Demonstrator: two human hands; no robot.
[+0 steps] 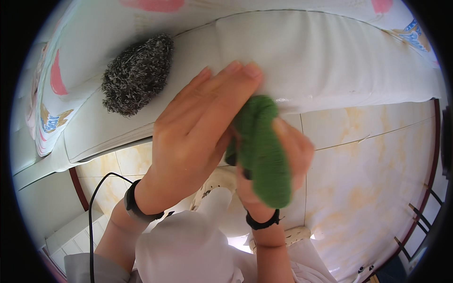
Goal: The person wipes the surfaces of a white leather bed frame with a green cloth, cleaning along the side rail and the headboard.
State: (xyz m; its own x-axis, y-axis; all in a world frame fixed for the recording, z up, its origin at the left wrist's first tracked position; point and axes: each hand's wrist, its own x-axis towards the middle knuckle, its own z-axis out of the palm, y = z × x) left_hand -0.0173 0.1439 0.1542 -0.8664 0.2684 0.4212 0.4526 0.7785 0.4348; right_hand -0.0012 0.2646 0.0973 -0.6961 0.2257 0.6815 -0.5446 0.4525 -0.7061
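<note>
My right hand [297,152] is closed around a green ribbed fabric item [270,155], blurred by motion; I cannot tell exactly what it is. Dark bits show at the item's left side. My left hand [193,123] lies palm down with fingers stretched out, its fingertips over the front edge of a white leather-like sofa seat [300,53]. The side of that hand overlaps the green item's upper end, and its thumb is mostly hidden. Left of the hand, a grey shaggy pad or mitt [139,76] rests on the seat.
Printed fabric with pink patches [58,72] covers the sofa at left. A black cable [91,219] loops beside my left forearm. Below lies a marbled tile floor [339,177], with my light spotted shoes [216,180] on it. Dark metal bars [421,212] stand at the right rim.
</note>
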